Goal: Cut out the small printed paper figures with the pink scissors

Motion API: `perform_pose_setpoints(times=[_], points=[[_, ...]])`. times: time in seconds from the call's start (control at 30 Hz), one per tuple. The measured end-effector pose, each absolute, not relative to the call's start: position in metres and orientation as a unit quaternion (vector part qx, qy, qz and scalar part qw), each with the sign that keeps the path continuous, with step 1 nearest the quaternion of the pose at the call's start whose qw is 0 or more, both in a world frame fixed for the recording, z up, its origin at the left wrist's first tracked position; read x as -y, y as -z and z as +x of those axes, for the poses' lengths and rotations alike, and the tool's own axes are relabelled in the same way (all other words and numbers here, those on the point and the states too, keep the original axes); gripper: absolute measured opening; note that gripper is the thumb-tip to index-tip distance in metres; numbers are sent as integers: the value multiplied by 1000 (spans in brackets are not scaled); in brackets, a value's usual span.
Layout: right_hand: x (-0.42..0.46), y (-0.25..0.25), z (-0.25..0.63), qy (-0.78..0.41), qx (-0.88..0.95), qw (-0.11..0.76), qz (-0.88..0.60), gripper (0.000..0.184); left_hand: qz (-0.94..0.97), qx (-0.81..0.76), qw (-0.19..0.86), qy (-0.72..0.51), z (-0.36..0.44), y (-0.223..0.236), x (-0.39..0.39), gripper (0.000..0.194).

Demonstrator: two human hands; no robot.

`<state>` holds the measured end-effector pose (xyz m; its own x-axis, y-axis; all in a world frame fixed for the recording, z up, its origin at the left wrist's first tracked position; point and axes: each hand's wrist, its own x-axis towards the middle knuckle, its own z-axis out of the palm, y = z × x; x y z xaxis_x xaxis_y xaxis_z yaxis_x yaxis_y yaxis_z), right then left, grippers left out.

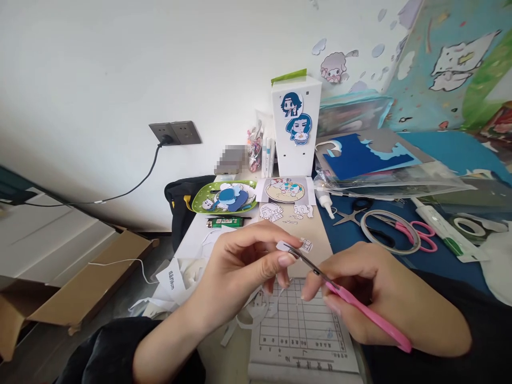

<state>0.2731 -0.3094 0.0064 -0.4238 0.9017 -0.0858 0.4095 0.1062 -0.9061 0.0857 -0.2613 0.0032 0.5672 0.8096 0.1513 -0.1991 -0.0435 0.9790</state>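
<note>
My left hand (240, 266) pinches a tiny white paper cutout (283, 246) between thumb and fingers above the desk. My right hand (384, 296) grips small pink-handled scissors (352, 304), whose thin metal blades meet the edge of that cutout. Below both hands lies a white gridded sheet (300, 330) with paper trimmings (256, 314) beside it. Printed cartoon cutouts (286, 210) lie on the desk just beyond my hands.
A green plate (200, 202) holds blue cutouts. A white box (298, 128) with stickers stands at the back. To the right lie pink scissors (416, 232), a tape ring (390, 229), a glue bottle (326, 202), plastic sleeves (392, 181). A cardboard box (80, 288) sits on the floor at left.
</note>
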Motion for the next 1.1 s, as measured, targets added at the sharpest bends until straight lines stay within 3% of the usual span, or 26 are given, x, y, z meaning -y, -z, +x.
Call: perform_pose_setpoints(times=[1.1], points=[[310,-5,271,-503,676,287,-456,30,604,-240,654,-387,83,-4,263,15]])
